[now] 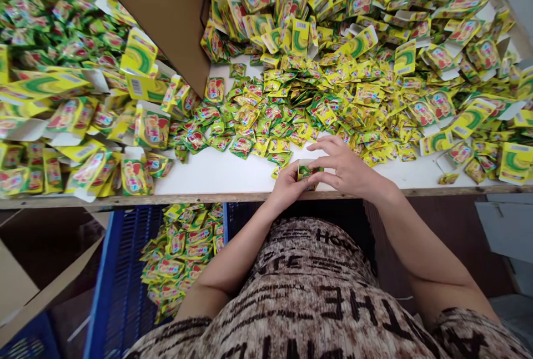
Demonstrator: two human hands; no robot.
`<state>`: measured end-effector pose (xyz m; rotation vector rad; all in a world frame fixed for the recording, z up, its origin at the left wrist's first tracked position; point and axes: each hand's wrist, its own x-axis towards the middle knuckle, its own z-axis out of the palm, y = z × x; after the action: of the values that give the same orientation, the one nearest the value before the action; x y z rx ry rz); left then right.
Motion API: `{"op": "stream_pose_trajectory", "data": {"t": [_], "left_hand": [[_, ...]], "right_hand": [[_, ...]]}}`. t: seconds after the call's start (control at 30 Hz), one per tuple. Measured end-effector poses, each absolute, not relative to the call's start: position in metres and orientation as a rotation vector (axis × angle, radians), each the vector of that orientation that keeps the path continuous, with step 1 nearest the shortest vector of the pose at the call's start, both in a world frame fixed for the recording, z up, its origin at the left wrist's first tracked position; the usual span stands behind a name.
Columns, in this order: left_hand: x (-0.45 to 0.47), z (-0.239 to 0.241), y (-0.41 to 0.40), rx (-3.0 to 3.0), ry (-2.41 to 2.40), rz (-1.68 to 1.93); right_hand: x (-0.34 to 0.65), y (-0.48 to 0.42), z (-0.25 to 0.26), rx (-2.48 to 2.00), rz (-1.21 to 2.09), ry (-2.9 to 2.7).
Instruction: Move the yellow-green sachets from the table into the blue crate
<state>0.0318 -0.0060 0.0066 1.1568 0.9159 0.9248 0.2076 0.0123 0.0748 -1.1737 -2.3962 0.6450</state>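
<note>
At the table's front edge my left hand (288,185) is closed around a small yellow-and-green printed box (305,171). From the other side my right hand (343,165) meets the same box, with its thumb and a finger on it and its upper fingers stretched out above. The fingers hide much of the box, so I cannot tell whether its flap is folded. Just beyond my hands, small green-and-yellow sachets (280,145) lie in a loose heap on the white tabletop (208,173).
Many yellow boxes (300,36), several with raised white flaps, are piled behind the sachets. A brown cardboard panel (166,9) leans at the upper left. More boxes (152,125) lie left of it. Below the table, a blue crate (125,270) holds filled-looking packs (195,242).
</note>
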Motion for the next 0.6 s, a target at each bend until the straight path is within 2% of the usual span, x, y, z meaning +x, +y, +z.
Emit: {"op": "stream_pose_trajectory", "data": {"t": [0.17, 0.3, 0.43, 0.53, 0.6], "left_hand": [[0.031, 0.004, -0.006, 1.179, 0.94, 0.909], [0.024, 0.009, -0.006, 1.124, 0.869, 0.906], [0.019, 0.018, -0.007, 0.96, 0.759, 0.81], [0.018, 0.024, -0.007, 0.923, 0.742, 0.737], [0.018, 0.026, -0.007, 0.872, 0.741, 0.726]], "right_hand": [[0.206, 0.007, 0.08, -1.229, 0.678, -2.536], [0.217, -0.004, 0.067, -1.256, 0.895, -1.943], [0.217, -0.021, 0.046, -1.299, 1.318, -1.223], [0.21, -0.029, 0.041, -1.209, 1.574, -1.053], [0.208, -0.03, 0.044, -1.17, 1.617, -1.063]]}}
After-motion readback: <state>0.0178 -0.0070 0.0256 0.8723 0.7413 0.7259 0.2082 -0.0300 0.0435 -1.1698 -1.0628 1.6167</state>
